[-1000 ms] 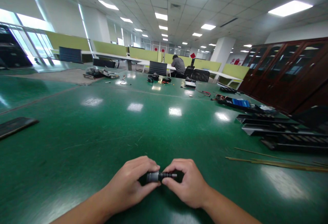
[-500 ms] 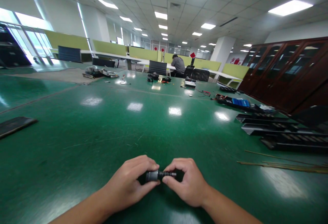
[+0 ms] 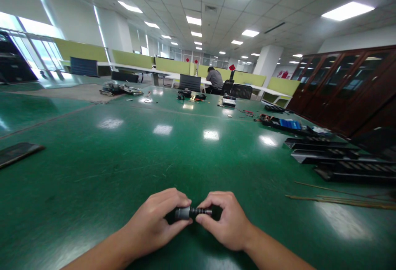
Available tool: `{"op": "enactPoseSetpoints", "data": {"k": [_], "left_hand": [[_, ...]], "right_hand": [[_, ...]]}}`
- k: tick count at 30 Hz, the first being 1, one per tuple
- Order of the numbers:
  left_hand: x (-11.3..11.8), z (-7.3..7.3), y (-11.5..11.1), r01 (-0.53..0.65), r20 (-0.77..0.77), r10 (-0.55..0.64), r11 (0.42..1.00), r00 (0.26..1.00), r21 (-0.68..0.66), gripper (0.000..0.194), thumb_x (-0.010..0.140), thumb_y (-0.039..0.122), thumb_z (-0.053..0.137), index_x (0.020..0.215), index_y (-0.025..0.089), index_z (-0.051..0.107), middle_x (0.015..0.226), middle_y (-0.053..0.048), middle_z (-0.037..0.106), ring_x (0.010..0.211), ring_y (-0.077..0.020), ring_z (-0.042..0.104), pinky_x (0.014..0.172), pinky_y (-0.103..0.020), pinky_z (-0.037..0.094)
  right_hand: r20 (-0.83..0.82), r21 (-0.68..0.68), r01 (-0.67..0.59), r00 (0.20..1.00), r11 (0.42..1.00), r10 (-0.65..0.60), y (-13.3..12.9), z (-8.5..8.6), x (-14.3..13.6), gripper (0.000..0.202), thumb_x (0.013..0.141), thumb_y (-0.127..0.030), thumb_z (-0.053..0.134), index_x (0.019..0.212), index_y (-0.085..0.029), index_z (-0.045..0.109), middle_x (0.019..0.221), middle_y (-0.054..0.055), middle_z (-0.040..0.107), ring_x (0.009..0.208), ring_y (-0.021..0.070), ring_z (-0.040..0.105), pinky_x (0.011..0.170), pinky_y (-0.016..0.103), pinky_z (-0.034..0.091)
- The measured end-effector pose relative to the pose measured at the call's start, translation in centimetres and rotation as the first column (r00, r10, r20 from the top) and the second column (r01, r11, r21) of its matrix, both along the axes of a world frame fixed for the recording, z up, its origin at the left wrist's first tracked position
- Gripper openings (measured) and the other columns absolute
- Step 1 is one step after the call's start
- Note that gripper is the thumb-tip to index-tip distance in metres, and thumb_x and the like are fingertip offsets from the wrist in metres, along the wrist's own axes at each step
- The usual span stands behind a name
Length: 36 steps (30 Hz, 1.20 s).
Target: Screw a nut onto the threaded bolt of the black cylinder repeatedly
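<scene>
One small, slim part lies between the two hands, low and central over the green tabletop (image 3: 123,171); it comprises a smooth gray cylinder (image 3: 183,213) and a narrower ringed shaft (image 3: 203,211) with a bright tip; whether the two sections are one piece, and whether the underside touches the tabletop, cannot be told. Judged by look, the part is light, stiff and probably metal, hardly fragile; the smooth barrel may slip or roll under the fingers, the rings should give better purchase; sound holds are the barrel's opposite sides and the shaft just beside it. Left hand (image 3: 156,216): fingertips above and thumb below, clasping the gray cylinder, parted only by its thickness. Right hand (image 3: 229,222): index finger and thumb nearly closed in a pinch about the ringed shaft, the other fingers curled. Outward, to the right: thin rods (image 3: 340,200), with dark slotted channels (image 3: 352,173) beyond; to the left, a flat dark slab (image 3: 19,153); at the far side, a seated person (image 3: 216,81) bent forward.
</scene>
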<state>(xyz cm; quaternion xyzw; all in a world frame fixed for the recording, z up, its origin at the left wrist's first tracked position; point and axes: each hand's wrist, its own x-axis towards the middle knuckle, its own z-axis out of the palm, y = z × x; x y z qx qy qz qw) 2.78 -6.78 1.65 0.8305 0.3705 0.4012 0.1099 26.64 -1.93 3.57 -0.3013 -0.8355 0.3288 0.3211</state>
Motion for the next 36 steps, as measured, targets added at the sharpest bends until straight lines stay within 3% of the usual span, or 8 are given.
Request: {"op": "enactPoseSetpoints", "data": {"k": [13, 36], "left_hand": [[0.01, 0.16, -0.01, 0.011, 0.011, -0.011, 1.000, 1.000, 0.024, 0.036, 0.084, 0.012, 0.073, 0.117, 0.020, 0.060, 0.104, -0.008, 0.069, 0.094, -0.0183, 0.066, 0.082, -0.030, 0.055], [-0.03, 0.29, -0.09, 0.019, 0.006, -0.019, 0.999, 1.000, 0.039, 0.036, 0.084, 0.011, 0.073, 0.117, 0.020, 0.059, 0.104, -0.009, 0.069, 0.094, -0.0185, 0.066, 0.081, -0.031, 0.055]], "right_hand": [[0.012, -0.002, 0.005, 1.000, 1.000, -0.005, -0.19, 0.25, 0.05, 0.009, 0.084, -0.027, 0.073, 0.082, -0.019, 0.075, 0.071, 0.001, 0.070, 0.064, 0.0159, 0.064, 0.065, 0.027, 0.045], [-0.005, 0.012, 0.001, 1.000, 1.000, -0.001, -0.13, 0.26, 0.15, 0.005, 0.081, -0.022, 0.075, 0.085, -0.020, 0.076, 0.074, 0.001, 0.071, 0.067, 0.0169, 0.066, 0.068, 0.028, 0.046]]}}
